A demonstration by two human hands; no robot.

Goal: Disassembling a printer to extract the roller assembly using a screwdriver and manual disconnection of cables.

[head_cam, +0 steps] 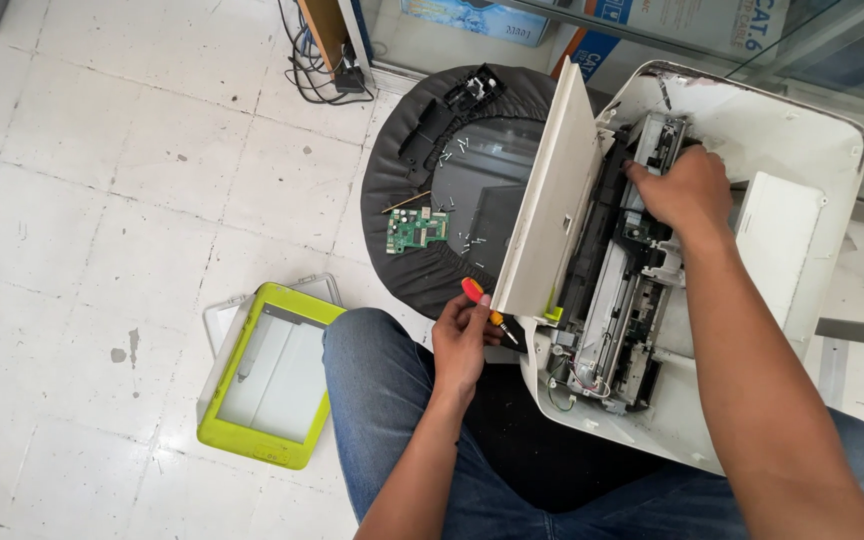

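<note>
Printer (782, 150), white and stripped of its covers, lies tipped across the person's lap and against the round black stool (392, 200), its long axis running from near the right knee up and away toward the top of the view. Its exposed inner mechanism (612, 300), a grey and black carriage frame with loose wires at the near end, runs along that same axis. A flat cream panel (552, 200) stands on edge along the mechanism's left side, tilted upward.

The right hand (687, 190) is the nearer one to the mechanism: it reaches over the far end of the frame, fingers curled down and closed around a dark part there, though what exactly they grip is hidden by the hand itself. The left hand (462, 335) sits just beside the near lower corner of the cream panel, fingers wrapped around a screwdriver (480, 300) with a red and yellow handle, its tip pointing toward the printer body on the right.

On the stool seat lie a green circuit board (417, 230), scattered small screws (462, 240) and black plastic parts (452, 110). A lime-green scanner lid (267, 375) rests on the tiled floor (102, 200) just left of the left knee
</note>
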